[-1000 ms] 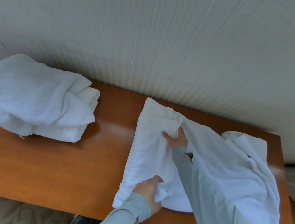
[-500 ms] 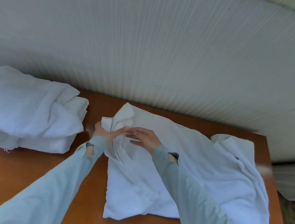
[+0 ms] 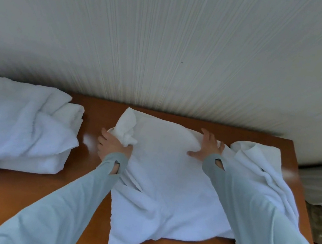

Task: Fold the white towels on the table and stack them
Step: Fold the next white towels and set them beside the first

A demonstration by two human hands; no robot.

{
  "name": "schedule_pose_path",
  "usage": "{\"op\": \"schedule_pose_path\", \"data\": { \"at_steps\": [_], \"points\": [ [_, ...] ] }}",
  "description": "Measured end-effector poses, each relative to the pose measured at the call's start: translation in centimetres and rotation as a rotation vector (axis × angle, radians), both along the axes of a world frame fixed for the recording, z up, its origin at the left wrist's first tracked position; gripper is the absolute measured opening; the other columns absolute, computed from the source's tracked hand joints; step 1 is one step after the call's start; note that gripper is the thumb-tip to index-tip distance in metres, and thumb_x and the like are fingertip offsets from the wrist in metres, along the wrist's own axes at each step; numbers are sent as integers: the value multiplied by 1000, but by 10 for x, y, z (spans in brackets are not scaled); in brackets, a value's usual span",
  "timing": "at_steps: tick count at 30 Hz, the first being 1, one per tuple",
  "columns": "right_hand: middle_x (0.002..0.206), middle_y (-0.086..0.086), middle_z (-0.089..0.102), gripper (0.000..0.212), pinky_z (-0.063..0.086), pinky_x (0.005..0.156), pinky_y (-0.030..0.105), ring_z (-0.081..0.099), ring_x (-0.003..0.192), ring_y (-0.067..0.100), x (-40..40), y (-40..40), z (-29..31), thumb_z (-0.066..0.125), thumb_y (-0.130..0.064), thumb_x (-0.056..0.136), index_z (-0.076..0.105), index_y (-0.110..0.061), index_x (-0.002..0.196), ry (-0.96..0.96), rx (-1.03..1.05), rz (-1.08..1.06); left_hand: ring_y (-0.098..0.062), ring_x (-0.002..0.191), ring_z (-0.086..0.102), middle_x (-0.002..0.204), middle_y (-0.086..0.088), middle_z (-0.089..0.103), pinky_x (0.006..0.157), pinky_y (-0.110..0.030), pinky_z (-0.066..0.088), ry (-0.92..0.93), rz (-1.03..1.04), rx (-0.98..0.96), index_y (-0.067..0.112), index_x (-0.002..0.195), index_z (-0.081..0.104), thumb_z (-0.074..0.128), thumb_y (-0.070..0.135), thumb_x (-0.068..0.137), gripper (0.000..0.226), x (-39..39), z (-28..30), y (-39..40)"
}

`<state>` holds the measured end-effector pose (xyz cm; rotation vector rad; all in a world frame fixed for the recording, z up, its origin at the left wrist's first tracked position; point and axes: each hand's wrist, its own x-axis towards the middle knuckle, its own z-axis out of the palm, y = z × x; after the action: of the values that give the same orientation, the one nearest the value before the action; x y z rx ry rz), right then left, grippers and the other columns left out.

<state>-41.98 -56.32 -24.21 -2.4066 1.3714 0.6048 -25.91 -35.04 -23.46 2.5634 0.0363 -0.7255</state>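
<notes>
Left hand (image 3: 114, 145) pinched a bunched corner of the white towel (image 3: 169, 178) spread on the wooden table (image 3: 22, 196), while the right hand (image 3: 206, 148) pressed flat, fingers splayed, its sleeve (image 3: 262, 224) hiding the towel's right part, beside a piled stack (image 3: 16, 125) cut off at left.

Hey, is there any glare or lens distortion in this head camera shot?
Head view: glare patches shine on the table beside the left hand and near its right edge; wide-angle bending fans the wall stripes outward; the towel under the right hand looks washed-out, with faint texture.
</notes>
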Motion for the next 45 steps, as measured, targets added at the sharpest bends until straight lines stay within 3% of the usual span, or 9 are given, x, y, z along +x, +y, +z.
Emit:
{"op": "schedule_pose_path", "data": {
  "at_steps": [4, 12, 20, 24, 29, 34, 39, 41, 45],
  "points": [
    [143, 3, 29, 97, 20, 111, 49, 33, 133, 28, -12, -29, 14, 75, -37, 67, 16, -23, 144, 245, -23, 138, -39, 117, 51, 129, -21, 49, 93, -41, 44, 217, 115, -116, -1, 131, 39, 64, 24, 82, 60, 32, 4, 21],
    [124, 1, 59, 63, 47, 94, 35, 56, 116, 23, -16, -34, 38, 79, -36, 67, 56, -18, 123, 511, 191, 303, -33, 112, 52, 131, -19, 49, 83, -32, 41, 404, -40, 18, -4, 134, 39, 57, 2, 83, 55, 54, 27, 28],
    [122, 9, 62, 37, 48, 89, 35, 59, 109, 28, -23, -15, 116, 58, -26, 86, 58, -17, 122, 106, -109, 48, -30, 83, 59, 94, -20, 57, 62, -27, 39, 75, -440, 59, 9, 73, 54, 56, 7, 81, 9, 59, 116, 20],
    [114, 9, 64, 30, 45, 75, 31, 61, 101, 31, -26, -21, 181, 50, -24, 87, 62, -17, 113, -21, -213, 7, -37, 113, 56, 121, -21, 59, 88, -34, 43, -164, -532, -40, -1, 114, 57, 47, 9, 90, 28, 60, 182, -1],
    [103, 16, 66, 24, 46, 72, 33, 63, 93, 37, -55, -44, 270, 52, -20, 81, 62, -12, 102, -214, -451, 50, -40, 109, 55, 117, -23, 58, 88, -32, 42, -417, -587, -210, -1, 115, 55, 46, 7, 89, 28, 69, 258, -10],
    [76, 20, 65, 17, 45, 73, 40, 64, 76, 39, -94, -40, 285, 60, -17, 65, 63, -3, 74, -438, -631, 428, -36, 106, 54, 118, -25, 53, 82, -29, 41, -487, -739, -174, 1, 116, 53, 58, -9, 79, 39, 68, 261, 18],
    [60, -7, 62, 36, 38, 70, 20, 65, 63, 16, -120, -3, 209, 79, -12, 35, 62, -24, 64, 27, -460, 827, -26, 95, 57, 115, -12, 60, 86, -31, 46, -192, -822, 66, 8, 111, 57, 51, 25, 78, 37, 43, 161, 50],
    [91, -3, 68, 28, 34, 88, 22, 62, 93, 18, -126, 28, 165, 69, -16, 67, 66, -23, 93, 306, -241, 916, -25, 110, 54, 120, -3, 53, 95, -33, 45, -61, -999, 140, 16, 119, 55, 55, 24, 81, 39, 21, 115, 70],
    [133, 8, 48, 36, 29, 110, 34, 41, 127, 29, -137, 74, 85, 47, -25, 94, 49, -21, 129, 594, 60, 864, -27, 125, 43, 128, -4, 50, 102, -34, 39, 334, -764, 175, 22, 120, 58, 44, 24, 91, 31, -21, 46, 110]
  ]
}}
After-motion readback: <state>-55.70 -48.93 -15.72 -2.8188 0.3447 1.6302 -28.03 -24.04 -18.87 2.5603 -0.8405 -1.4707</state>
